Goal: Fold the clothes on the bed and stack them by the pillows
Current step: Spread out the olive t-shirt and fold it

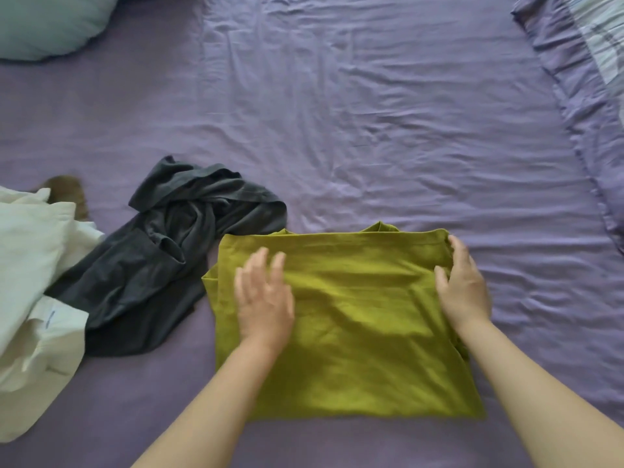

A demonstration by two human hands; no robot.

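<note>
The right hand (464, 285) holds the far right corner of the olive-green garment (354, 319): its fingers curl over the edge of the cloth and the thumb lies on top. The left hand (263, 298) is blurred; its fingers are straight and spread, flat over the left part of the same garment, and I cannot tell if the palm touches the cloth. The green garment lies folded in a rough rectangle on the purple sheet (371, 113), near the person, a little right of the middle. Just beside it on the left, touching its far left corner, lies a crumpled dark grey garment (162, 265). Further left, a white garment (30, 298) lies in a heap, partly under the grey one. A pale blue pillow (44, 25) is at the far left corner, well apart from the clothes
</note>
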